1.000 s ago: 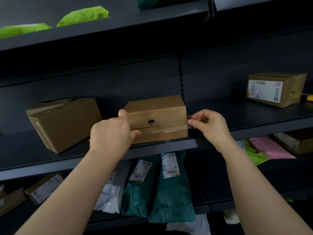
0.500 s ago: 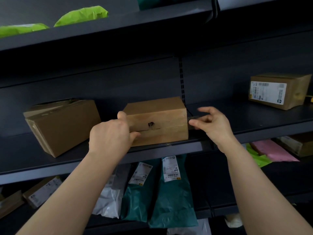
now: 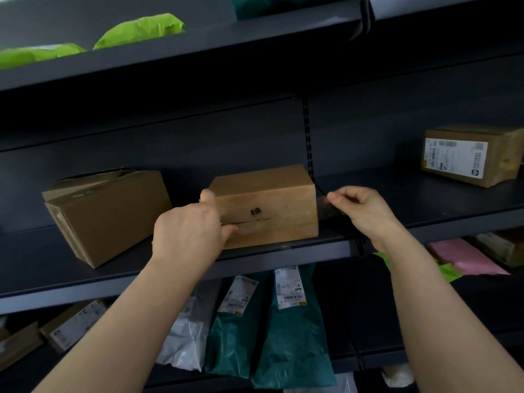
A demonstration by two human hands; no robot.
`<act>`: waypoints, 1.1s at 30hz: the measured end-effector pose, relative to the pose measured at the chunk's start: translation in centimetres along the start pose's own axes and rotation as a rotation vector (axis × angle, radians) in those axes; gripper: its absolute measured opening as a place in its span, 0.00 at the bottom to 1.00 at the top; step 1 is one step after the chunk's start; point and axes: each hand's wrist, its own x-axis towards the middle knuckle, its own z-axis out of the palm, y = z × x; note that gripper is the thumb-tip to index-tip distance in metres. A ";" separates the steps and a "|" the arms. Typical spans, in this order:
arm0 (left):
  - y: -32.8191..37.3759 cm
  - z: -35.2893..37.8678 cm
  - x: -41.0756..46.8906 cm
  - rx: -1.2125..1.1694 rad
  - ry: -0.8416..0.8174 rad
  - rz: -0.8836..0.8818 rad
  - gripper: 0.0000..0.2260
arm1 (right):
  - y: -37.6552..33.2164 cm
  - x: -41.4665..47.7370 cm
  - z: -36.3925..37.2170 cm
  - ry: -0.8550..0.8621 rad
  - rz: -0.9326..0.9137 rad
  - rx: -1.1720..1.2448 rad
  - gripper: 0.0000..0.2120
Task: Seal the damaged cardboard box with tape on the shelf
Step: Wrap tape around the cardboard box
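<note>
Pinching the free end of a translucent strip of tape [image 3: 326,207] between thumb and forefinger, the right hand [image 3: 360,208] sits just beside the right end of the cardboard box [image 3: 266,205], apart from the cardboard itself.

Change noted: a second ago these fingertips were against the box's right edge, and half a second ago the fingers were spread. Now they are closed on the tape tail, drawn slightly off to the right.

Left hand [image 3: 187,234]: no change. It grips the left end of the box, thumb on the front face, fingers round the corner. Whether it also holds a tape roll cannot be told.

Box position: unchanged, at the front of the middle shelf [image 3: 283,251], long face toward the camera. A horizontal slit [image 3: 249,221] runs across that face, under a dark mark [image 3: 255,211]. The face looks glossy, so a band of tape probably already lies over it; not certain.

Reading: front run seems laid. The tail at the right is loose and slightly slack. Likely next: fold it round the right end and press it flat. Risk: the tail sticks to itself or wrinkles.
</note>
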 end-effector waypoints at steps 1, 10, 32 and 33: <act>0.0 0.0 0.1 -0.001 -0.001 -0.005 0.29 | 0.0 0.0 0.1 0.003 0.000 -0.011 0.06; 0.1 0.3 0.2 -0.029 0.003 -0.007 0.28 | 0.2 0.5 1.8 0.188 -0.076 -0.085 0.02; 0.1 1.1 0.5 -0.025 0.013 -0.007 0.28 | -3.2 -2.8 5.0 0.313 -0.627 -0.362 0.26; 0.2 1.2 0.6 -0.025 0.012 -0.007 0.28 | -3.9 -3.3 5.7 0.199 -0.723 -0.490 0.30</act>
